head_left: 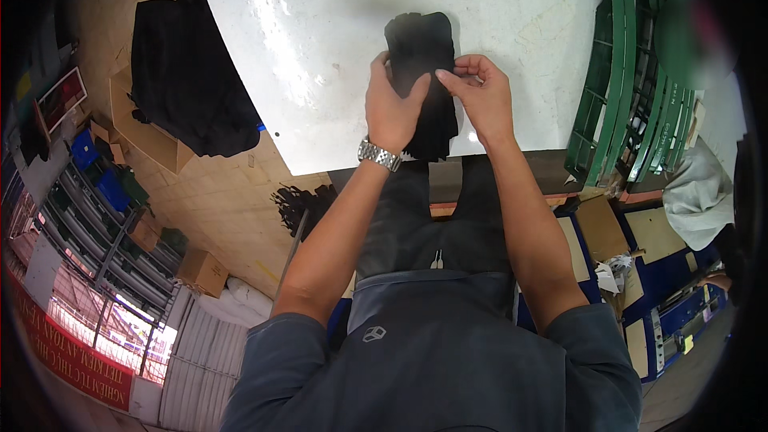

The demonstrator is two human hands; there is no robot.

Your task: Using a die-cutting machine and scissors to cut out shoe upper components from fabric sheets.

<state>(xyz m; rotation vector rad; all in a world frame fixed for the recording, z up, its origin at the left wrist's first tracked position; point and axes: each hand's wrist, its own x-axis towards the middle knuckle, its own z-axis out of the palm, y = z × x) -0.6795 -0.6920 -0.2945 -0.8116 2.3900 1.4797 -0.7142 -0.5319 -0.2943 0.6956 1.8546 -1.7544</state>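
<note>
The left hand (394, 110) grips the left side of the black cloth bundle (422, 42) on the white surface (336, 56). The right hand (485, 98) touches its right side, pinch unclear; uneven pressure could skew it.

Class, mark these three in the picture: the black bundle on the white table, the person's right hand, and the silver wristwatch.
Black bundle (436, 106): head view, middle of its upper face.
Right hand (485, 99): head view, middle of the hand.
Silver wristwatch (379, 154): head view, its metal band.
</note>
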